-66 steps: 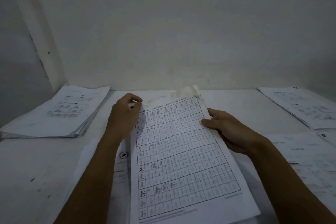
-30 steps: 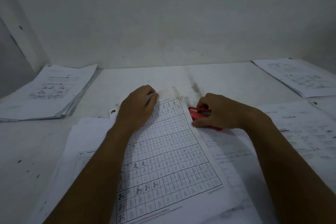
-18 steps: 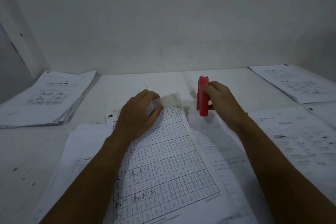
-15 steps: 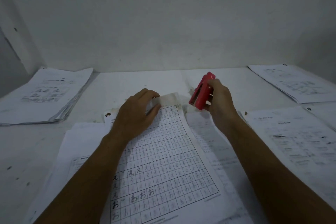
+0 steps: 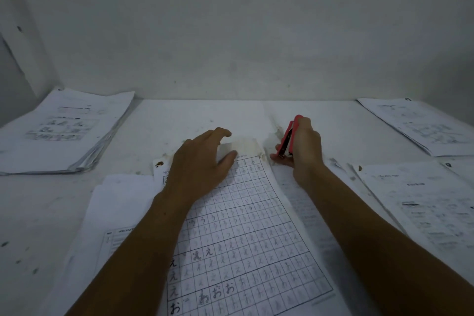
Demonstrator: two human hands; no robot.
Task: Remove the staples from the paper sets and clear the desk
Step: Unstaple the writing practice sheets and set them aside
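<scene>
I have the left hand (image 5: 202, 164) lying flat on the gridded paper set (image 5: 238, 226) in the middle of the frame, fingers straight and a little spread, pressing down near its top edge where a stained strip of the page is folded back. My right hand (image 5: 304, 149) sits just right of that top corner, fingers curled round the red staple remover (image 5: 288, 136), which stands tilted with its nose pointing down toward the desk (image 5: 200, 118). I cannot make out the staple itself; I judge it lies at the stained upper right corner of the set, just beside the tool.

To do this step well, I would hold the sheets pinned close to that corner so they do not lift, bring the remover's nose in low and level under the staple's crown, and squeeze slowly rather than yank, since the corner already looks worn and could tear. More sets wait: a thick stack (image 5: 64, 131) at the upper left, sheets (image 5: 420, 126) at the upper right and others (image 5: 423, 202) at the right edge
</scene>
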